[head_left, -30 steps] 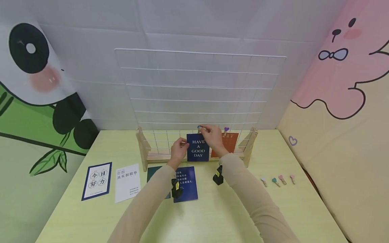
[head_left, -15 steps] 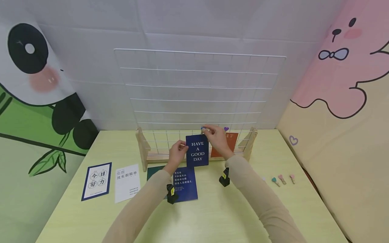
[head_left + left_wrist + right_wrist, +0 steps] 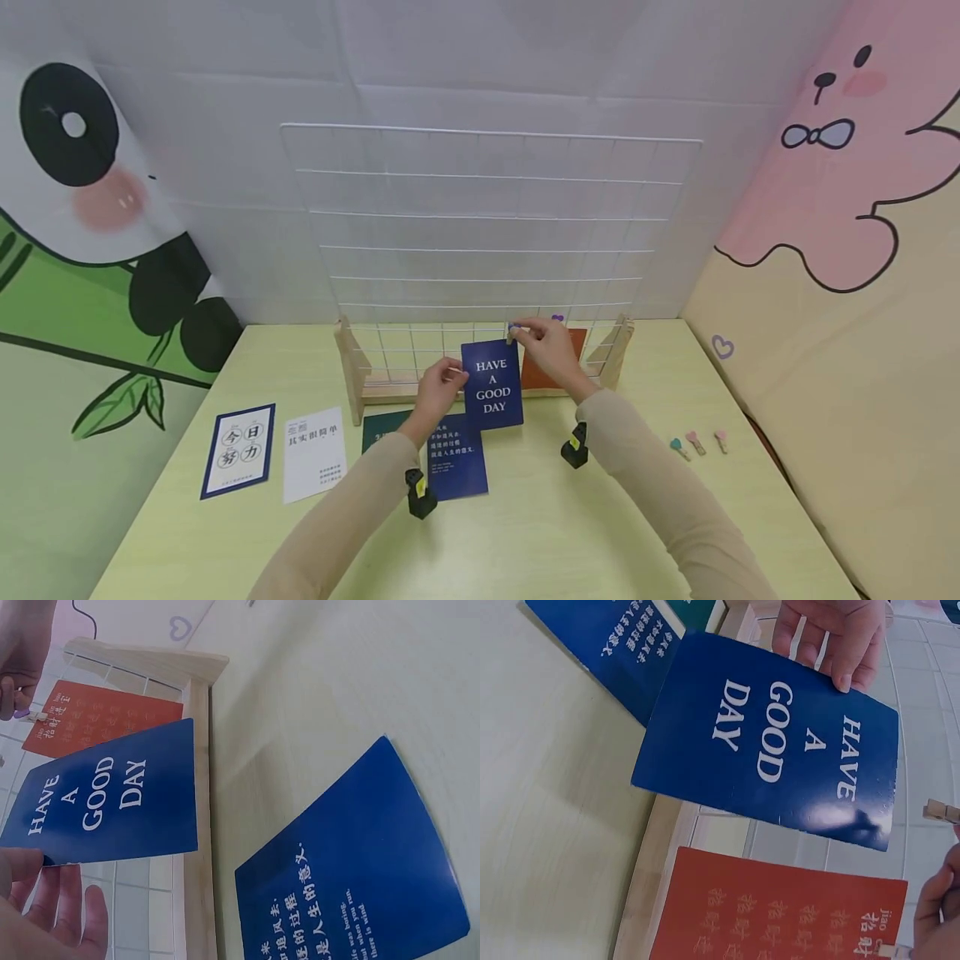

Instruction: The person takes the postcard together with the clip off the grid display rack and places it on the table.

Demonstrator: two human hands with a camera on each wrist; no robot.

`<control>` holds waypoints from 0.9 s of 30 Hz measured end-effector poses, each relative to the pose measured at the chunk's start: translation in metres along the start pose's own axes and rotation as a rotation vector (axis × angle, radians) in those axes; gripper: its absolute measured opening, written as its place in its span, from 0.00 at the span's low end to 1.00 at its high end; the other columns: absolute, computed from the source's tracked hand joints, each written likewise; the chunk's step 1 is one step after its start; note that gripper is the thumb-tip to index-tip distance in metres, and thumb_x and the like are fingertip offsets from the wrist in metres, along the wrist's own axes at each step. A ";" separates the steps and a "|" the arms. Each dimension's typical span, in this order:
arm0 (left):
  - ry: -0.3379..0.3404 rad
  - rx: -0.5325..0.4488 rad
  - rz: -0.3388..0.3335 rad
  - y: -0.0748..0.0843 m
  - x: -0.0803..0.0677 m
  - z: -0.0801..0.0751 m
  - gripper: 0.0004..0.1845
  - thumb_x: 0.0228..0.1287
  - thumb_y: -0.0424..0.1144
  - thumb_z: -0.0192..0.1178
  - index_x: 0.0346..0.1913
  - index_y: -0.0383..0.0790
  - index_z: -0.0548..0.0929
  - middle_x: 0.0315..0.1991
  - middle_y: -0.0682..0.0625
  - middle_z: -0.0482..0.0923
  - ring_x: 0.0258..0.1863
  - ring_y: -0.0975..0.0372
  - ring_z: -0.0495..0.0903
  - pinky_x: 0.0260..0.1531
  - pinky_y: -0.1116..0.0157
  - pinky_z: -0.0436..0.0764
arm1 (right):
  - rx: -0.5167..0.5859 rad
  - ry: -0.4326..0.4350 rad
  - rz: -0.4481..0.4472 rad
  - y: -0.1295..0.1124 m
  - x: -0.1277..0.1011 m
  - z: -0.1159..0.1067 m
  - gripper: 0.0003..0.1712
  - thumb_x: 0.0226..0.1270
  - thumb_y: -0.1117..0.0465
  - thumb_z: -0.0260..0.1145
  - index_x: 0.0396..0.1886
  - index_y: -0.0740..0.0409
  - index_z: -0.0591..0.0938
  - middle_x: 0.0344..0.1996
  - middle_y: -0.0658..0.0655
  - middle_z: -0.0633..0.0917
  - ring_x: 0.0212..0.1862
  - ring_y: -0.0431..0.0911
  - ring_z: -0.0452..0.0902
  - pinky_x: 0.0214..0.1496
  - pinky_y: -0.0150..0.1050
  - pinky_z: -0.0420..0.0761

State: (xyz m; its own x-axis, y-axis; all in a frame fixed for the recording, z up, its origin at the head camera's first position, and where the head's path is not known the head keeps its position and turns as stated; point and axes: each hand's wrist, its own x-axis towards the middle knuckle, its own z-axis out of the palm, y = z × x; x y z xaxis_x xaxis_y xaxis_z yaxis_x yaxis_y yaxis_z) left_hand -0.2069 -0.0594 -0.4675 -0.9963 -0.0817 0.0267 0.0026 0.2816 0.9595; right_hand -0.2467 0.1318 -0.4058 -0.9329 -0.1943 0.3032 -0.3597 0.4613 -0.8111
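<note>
My left hand (image 3: 441, 385) pinches the left edge of a dark blue card (image 3: 492, 392) lettered "HAVE A GOOD DAY", thumb on its front in the right wrist view. The card is held up in front of a white wire grid rack (image 3: 420, 342), slightly tilted. Near the card's top right corner, my right hand (image 3: 551, 348) pinches a small wooden clothespin (image 3: 939, 811) with a blue top, apart from the card in the right wrist view. Behind the right hand, an orange-red card (image 3: 780, 907) hangs on the grid from a clothespin with a purple heart (image 3: 557, 317).
Below the left hand lie another blue card (image 3: 457, 462) and a dark green card (image 3: 381, 427). Further left are a white card (image 3: 315, 454) and a blue-bordered card (image 3: 238, 450). Several heart-topped clothespins (image 3: 696, 442) lie at right. The rack has a wooden base (image 3: 390, 393).
The blue card has come down and away from the grid toward me, still in my left hand. My right hand with the clothespin has shifted right and slightly lower.
</note>
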 end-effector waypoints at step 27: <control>-0.115 -0.157 -0.170 -0.013 -0.025 0.010 0.09 0.61 0.31 0.53 0.43 0.30 0.74 0.29 0.46 0.76 0.28 0.57 0.76 0.30 0.62 0.79 | 0.130 -0.257 0.172 0.022 -0.032 -0.046 0.14 0.62 0.63 0.58 0.43 0.68 0.78 0.13 0.56 0.72 0.16 0.48 0.64 0.17 0.32 0.64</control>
State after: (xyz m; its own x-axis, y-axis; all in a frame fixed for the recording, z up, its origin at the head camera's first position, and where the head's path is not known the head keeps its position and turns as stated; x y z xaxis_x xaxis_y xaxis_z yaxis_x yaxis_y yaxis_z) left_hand -0.1824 -0.0516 -0.4830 -0.9868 -0.0033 -0.1619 -0.1611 0.1210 0.9795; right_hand -0.2260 0.1877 -0.4100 -0.9388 -0.3427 0.0337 -0.1765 0.3948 -0.9016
